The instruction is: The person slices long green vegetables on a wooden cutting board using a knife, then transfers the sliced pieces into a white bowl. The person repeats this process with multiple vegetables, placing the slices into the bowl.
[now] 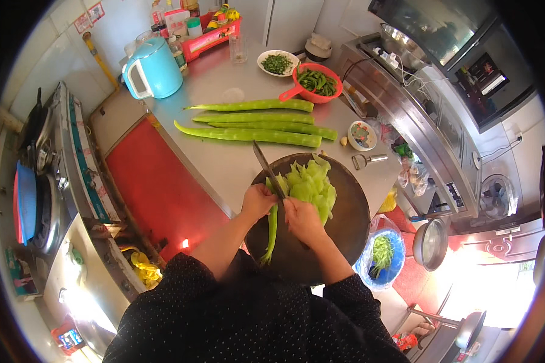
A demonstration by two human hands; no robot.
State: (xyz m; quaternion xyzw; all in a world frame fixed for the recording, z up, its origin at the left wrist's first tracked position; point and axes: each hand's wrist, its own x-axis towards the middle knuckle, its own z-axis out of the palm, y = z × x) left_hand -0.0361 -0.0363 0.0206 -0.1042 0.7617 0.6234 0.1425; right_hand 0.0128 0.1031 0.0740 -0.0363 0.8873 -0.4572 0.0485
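Observation:
My right hand (303, 221) grips the handle of a kitchen knife (266, 166), whose dark blade points away from me and slightly left. Just left of the blade, my left hand (257, 202) holds a long, pale green vegetable (272, 232). Its thin, frayed end points back toward my body. Both hands are over a round, dark wooden chopping board (350, 213). To the right of the knife, a heap of thin, light green slices (309, 185) lies on the board. Beyond it, several long green vegetables (254, 134) lie side by side on the metal table (209, 156).
A vegetable peeler (369, 160) and a small bowl (362, 135) are right of the board. Farther back are a red colander (317, 98) of green peppers, a white plate (263, 68) of chopped greens and a blue kettle (162, 68). A lined bin (397, 272) holds green peelings.

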